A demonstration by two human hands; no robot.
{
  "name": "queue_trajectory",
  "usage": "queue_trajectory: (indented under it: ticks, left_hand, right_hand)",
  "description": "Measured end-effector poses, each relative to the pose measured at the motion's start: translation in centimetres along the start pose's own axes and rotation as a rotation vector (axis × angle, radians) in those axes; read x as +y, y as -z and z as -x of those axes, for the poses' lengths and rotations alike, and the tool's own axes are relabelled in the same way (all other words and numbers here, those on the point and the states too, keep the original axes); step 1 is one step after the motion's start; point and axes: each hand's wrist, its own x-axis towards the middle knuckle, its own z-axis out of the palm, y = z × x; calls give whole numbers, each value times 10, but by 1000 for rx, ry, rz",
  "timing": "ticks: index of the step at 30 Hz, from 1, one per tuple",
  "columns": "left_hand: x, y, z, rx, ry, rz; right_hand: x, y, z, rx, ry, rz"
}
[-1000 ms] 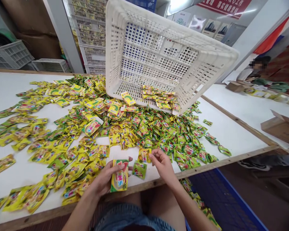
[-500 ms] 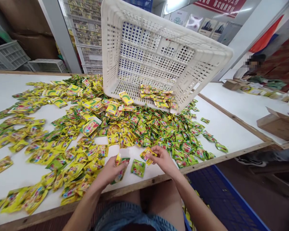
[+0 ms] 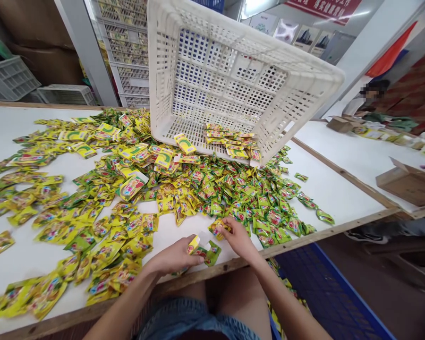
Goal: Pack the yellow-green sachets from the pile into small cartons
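Note:
My left hand [image 3: 179, 256] is closed around a small yellow and green carton [image 3: 194, 245] near the table's front edge. White flaps stand up at the carton's end, which faces my right hand. In my right hand [image 3: 236, 236], thumb and fingers pinch a yellow candy packet [image 3: 217, 228] just above the white tabletop. A green packet [image 3: 213, 252] lies between the hands, partly behind the carton. Piles of yellow packets [image 3: 102, 255] spread to the left, and green packets [image 3: 276, 215] heap up to the right.
A white plastic crate [image 3: 156, 71] leans tilted on the heap, with several small cartons [image 3: 230, 139] inside. A blue crate [image 3: 326, 283] stands below the table edge. To the right are a cardboard box [image 3: 409, 182] and a person [image 3: 361, 101] at another table.
My left hand has moved right with the carton, bringing it over the green packet and closer to my right hand. My right hand keeps hold of the yellow packet, almost in the same place.

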Motion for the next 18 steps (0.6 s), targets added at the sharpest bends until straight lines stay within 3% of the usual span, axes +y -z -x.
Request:
queue_trajectory:
  ticks: [6,10,12,15,18]
  left_hand:
    - [0,2,10,73,-21,81]
    - [-2,-2,10,120,-17,119]
    - [-2,-5,9,216,-11,141]
    - [-3,-8,5,385,45,217]
    - [-3,-13,1,416,60,269]
  right_hand:
    - [-4,-12,7,-279,40,-52]
    - [-4,-18,11,-381,37,-150]
    - [-6,-15,11,-319,27,-193]
    - [-22,-7,9,-83,37,-280]
    - [-51,-8,7,80,114,-430]
